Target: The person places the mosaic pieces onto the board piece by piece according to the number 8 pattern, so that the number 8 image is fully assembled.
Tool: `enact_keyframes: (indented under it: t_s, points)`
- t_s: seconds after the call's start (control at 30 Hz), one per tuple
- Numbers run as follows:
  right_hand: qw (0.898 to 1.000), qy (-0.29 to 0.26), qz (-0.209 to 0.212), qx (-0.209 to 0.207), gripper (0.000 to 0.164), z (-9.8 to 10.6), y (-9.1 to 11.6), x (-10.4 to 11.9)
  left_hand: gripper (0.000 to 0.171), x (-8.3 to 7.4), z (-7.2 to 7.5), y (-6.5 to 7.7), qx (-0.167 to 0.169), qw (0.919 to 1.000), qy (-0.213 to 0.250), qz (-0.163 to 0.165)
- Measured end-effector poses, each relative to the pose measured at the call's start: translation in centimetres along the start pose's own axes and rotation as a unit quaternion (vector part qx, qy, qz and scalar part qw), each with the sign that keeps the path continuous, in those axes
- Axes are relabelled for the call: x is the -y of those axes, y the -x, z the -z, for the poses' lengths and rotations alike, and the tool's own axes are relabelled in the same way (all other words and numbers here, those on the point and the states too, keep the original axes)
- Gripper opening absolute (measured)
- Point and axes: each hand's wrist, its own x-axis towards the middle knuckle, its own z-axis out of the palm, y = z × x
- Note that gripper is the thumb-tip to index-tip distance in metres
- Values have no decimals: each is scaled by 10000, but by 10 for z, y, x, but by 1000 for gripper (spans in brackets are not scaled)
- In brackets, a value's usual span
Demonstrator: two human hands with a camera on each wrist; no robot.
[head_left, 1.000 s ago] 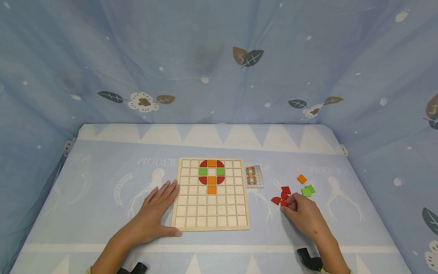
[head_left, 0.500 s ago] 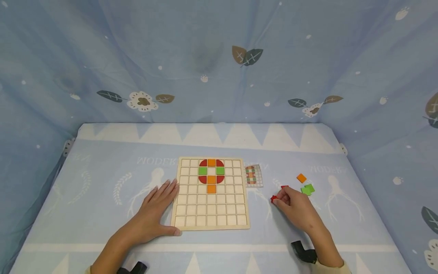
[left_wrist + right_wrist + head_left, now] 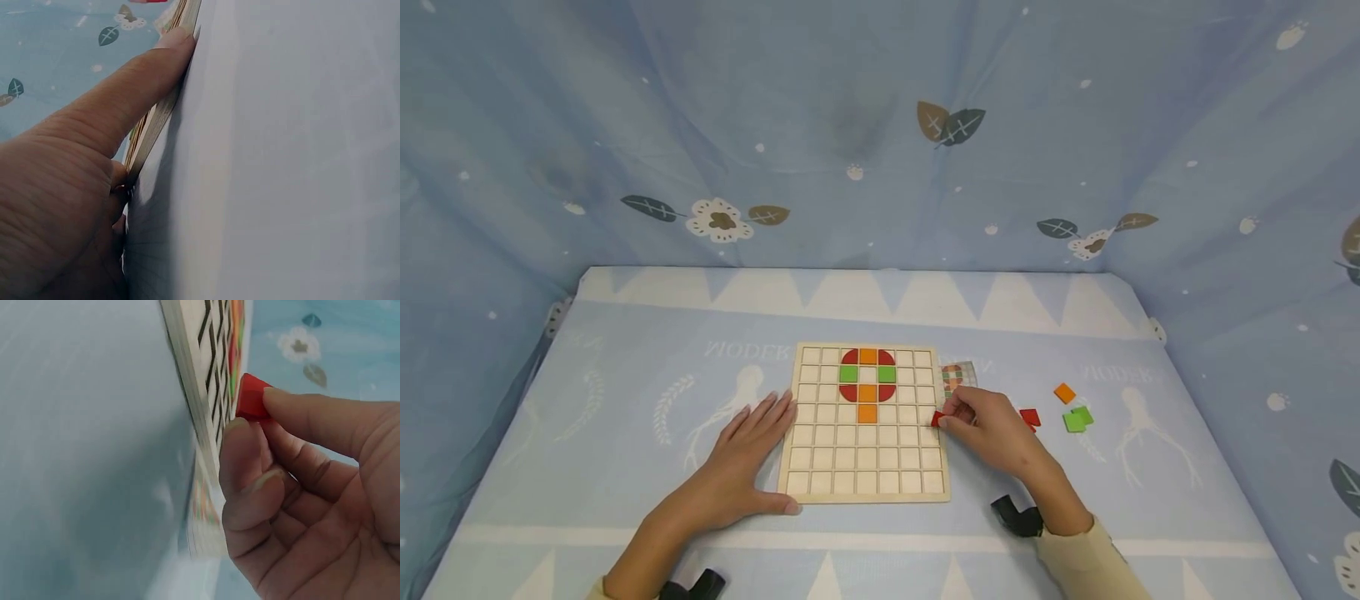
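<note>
A wooden grid board (image 3: 867, 482) lies in the middle of the head view. Set in its upper cells are red rounded tiles (image 3: 848, 392), green squares (image 3: 887, 374) and orange squares (image 3: 867, 413). My left hand (image 3: 733, 467) rests against the board's left edge with fingers spread and straight, thumb on the near left corner. Over the right edge of the board, my right hand (image 3: 992, 429) pinches a red tile (image 3: 252, 397) between thumb and fingers. The right wrist view shows that tile raised off the grid; its full outline is partly covered by the fingertips.
A small pattern card (image 3: 964, 375) lies by the board's right edge, partly hidden by the right hand. Loose red tiles (image 3: 1030, 417), an orange square (image 3: 1064, 393) and green squares (image 3: 1075, 421) lie further right on the patterned cloth (image 3: 625, 400).
My right hand has picked up a red tile from the loose pile and carried it left to the board's edge. The left hand has stayed in place.
</note>
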Motion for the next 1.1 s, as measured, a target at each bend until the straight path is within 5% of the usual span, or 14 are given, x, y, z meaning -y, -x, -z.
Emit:
enact_keyframes:
  t_s: [0.67, 1.1]
  points:
    - [9963, 554, 493, 443, 13, -31, -50, 35, 130, -1, 0, 0, -65, 10000, -7, -53]
    - [9924, 814, 567, 722, 15, -40, -55, 44, 131, -2, -1, 1, -69, 10000, -17, 3]
